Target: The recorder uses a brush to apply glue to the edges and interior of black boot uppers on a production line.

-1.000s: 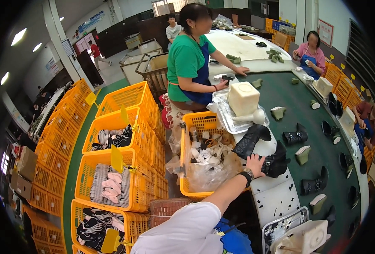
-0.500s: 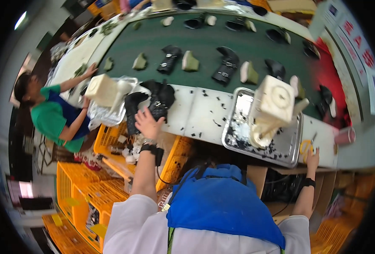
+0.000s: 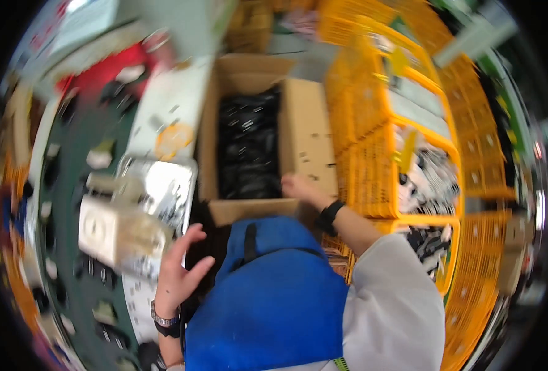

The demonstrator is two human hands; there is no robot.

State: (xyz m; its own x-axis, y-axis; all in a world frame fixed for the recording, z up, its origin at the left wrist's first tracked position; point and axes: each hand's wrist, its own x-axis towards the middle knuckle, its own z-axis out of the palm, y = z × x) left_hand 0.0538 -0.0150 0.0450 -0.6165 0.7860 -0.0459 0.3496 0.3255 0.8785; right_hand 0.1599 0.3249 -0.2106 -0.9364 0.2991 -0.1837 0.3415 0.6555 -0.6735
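Note:
The picture is motion-blurred. My left hand [image 3: 178,272] hovers with fingers spread and nothing in it, just right of a metal tray [image 3: 162,185] and a cream block-shaped machine [image 3: 110,232] on the table edge. My right hand [image 3: 300,187], with a black wristband, reaches to the near right corner of an open cardboard box [image 3: 311,133] filled with black pieces [image 3: 249,148]. Its fingers lie at the box rim beside the black pieces; whether they grip anything is blurred. My blue apron [image 3: 274,297] fills the lower middle.
A green conveyor table [image 3: 79,133] with small shoe parts runs along the left. Stacked yellow crates [image 3: 373,117] stand to the right of the box, some holding black and white pieces [image 3: 431,179]. A round orange object [image 3: 174,139] lies on the white table edge.
The view has swung from the conveyor table down to the cardboard box. My left hand has left the black pieces on the table; my right hand has moved to the box.

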